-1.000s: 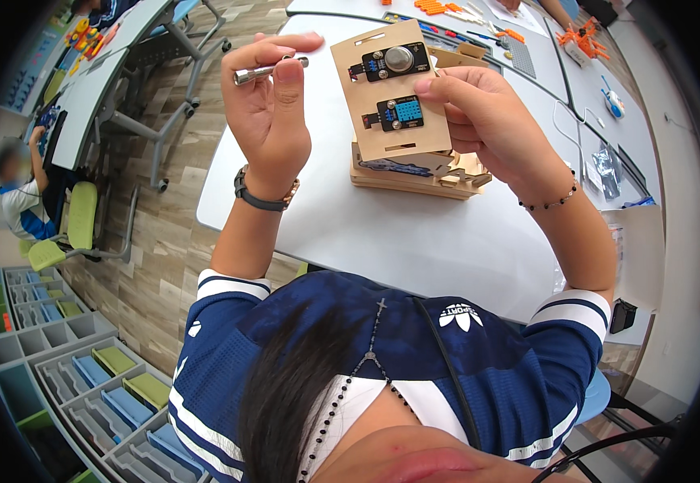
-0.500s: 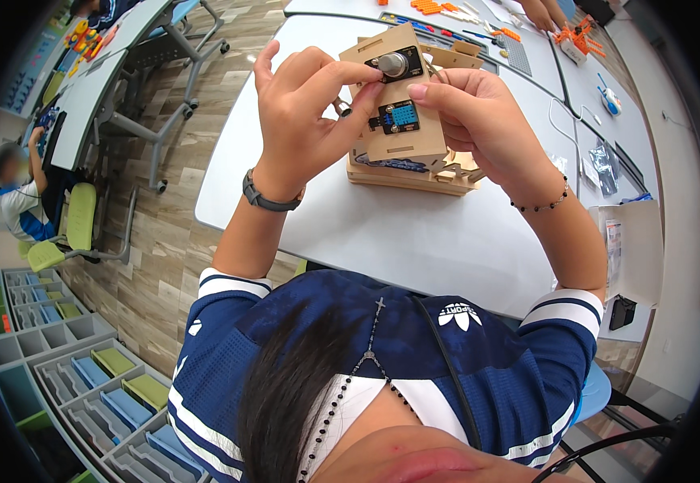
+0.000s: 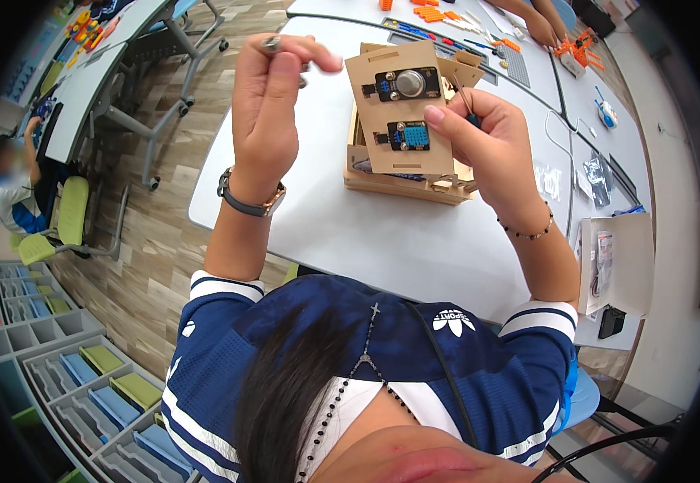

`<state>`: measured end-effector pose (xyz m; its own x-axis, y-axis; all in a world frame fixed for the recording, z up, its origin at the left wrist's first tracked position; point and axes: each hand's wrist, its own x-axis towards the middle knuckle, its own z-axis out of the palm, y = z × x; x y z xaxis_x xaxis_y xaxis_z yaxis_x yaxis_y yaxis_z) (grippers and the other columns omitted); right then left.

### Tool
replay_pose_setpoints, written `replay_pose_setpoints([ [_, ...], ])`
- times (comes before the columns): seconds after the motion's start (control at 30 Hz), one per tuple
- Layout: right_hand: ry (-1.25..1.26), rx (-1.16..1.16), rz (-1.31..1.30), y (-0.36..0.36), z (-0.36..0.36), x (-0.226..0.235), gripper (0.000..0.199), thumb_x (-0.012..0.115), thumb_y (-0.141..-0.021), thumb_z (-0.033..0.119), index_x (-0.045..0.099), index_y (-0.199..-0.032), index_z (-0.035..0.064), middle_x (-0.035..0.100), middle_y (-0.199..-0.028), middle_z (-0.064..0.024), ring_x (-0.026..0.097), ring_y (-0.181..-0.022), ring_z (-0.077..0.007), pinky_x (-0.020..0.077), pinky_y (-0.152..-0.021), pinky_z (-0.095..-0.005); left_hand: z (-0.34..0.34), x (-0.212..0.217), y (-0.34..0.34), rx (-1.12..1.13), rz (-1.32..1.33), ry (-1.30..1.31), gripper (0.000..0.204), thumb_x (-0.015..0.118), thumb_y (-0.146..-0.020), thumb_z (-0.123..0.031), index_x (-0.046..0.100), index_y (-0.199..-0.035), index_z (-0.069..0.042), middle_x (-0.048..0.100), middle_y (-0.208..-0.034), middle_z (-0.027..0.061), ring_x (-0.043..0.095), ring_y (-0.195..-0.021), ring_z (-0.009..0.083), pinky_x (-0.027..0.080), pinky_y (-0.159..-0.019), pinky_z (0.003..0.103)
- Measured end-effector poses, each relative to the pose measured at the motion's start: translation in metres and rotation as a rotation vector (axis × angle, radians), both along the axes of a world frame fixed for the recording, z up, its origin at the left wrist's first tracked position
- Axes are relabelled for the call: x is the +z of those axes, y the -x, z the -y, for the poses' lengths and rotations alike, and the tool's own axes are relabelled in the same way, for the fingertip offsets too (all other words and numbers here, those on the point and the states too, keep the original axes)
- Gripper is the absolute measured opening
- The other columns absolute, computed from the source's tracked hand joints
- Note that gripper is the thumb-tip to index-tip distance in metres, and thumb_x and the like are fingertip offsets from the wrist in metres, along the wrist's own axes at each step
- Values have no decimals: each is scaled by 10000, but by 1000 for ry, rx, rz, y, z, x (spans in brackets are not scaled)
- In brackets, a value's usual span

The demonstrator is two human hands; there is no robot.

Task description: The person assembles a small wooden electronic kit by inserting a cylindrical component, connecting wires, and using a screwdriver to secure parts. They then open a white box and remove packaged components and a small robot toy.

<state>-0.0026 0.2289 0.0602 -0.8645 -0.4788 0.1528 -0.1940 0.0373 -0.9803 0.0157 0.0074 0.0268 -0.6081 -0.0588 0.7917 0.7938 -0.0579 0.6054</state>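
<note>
My left hand (image 3: 265, 109) is raised beside a wooden panel (image 3: 410, 157), its fingers closed around a small metal tool (image 3: 270, 44) with round, socket-like ends. My right hand (image 3: 491, 137) grips the panel's right edge, thumb on the front. A thin-shafted tool with a dark blue handle (image 3: 472, 120), like a screwdriver, is also in its fingers. Mounted on the panel are a black board with a round metal sensor (image 3: 409, 84) and, below it, a board with a blue grid-faced sensor (image 3: 416, 136). The panel tilts over a wooden box (image 3: 406, 187) on the table.
The white table (image 3: 366, 241) carries orange bricks (image 3: 429, 14), a grey studded plate (image 3: 517, 64), plastic bags (image 3: 599, 173) and an open white box (image 3: 619, 258). Another person's hands (image 3: 545, 30) are at the far right. Storage trays (image 3: 116, 402) and a green chair (image 3: 74, 211) stand to the left.
My left hand has left the upper sensor and moved left and up with the metal tool. The panel has turned slightly and shifted a little right, my right hand still on its edge.
</note>
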Motion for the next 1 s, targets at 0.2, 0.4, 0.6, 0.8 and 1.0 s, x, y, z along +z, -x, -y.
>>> replay_pose_setpoints([
  [0.2,-21,-61,-106,-5,-1,-10,239,704,-801,198,593,-676,27,475,-542,77,333,-499,17,229,-438,-171,-7,-7,3,7,6,-165,162,661,-826,-80,635,-976,-24,623,-950,46,591,-855,133,337,-1010,405],
  [0.4,-40,-92,-195,-13,2,-10,191,697,-801,128,582,-694,20,473,-540,79,313,-483,26,213,-429,-163,-10,-17,-1,197,-73,88,218,705,-754,-16,651,-961,-60,686,-913,36,644,-902,153,268,-1051,435],
  [0.6,-92,-82,-282,-15,5,-9,192,692,-792,88,560,-668,25,463,-518,66,315,-466,21,209,-410,-170,-9,-21,-3,234,-50,130,229,709,-738,-7,657,-946,-87,687,-925,34,648,-923,168,256,-1052,443],
  [0.8,-130,-86,-349,-20,7,-6,199,708,-770,81,559,-650,26,462,-483,47,348,-434,7,237,-385,-182,-9,-17,-5,250,-75,222,233,715,-723,-20,659,-933,-103,689,-919,34,639,-975,203,251,-1049,451],
  [1.0,-186,-73,-597,-24,8,-6,168,733,-703,69,571,-661,50,469,-468,-12,407,-364,-93,301,-361,-233,-2,-21,-3,308,-137,367,168,633,-854,-215,597,-964,-92,677,-904,86,577,-1069,332,293,-1035,523],
])
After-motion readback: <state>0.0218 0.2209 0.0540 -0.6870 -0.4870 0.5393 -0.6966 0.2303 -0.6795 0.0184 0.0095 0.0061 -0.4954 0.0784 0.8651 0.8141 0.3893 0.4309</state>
